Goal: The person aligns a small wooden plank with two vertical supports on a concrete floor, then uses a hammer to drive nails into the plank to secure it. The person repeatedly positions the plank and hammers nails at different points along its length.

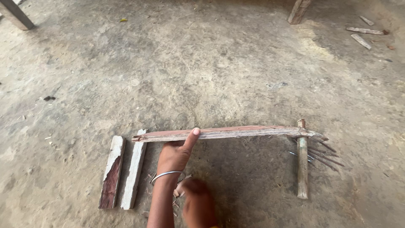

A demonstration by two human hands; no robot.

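Left, the left hand point(175, 156) grips the long plank point(228, 133), bridged across a white board point(134, 169) and a stick point(302, 164); right hand point(198, 207) blurred, grip indiscernible. Nails point(322, 154) could prick if it slips.

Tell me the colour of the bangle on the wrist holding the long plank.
Silver metal; the bangle circles the left hand wrist below the long plank, seen clearly in the head view.

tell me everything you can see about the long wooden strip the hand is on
The long wooden strip is a thin, weathered batten, reddish on top with pale, splintered edges. It lies roughly level across the dirt floor, its left end over a pale plank and its right end crossing a short upright stick beside dark nails. The left hand grips it from below, thumb on top.
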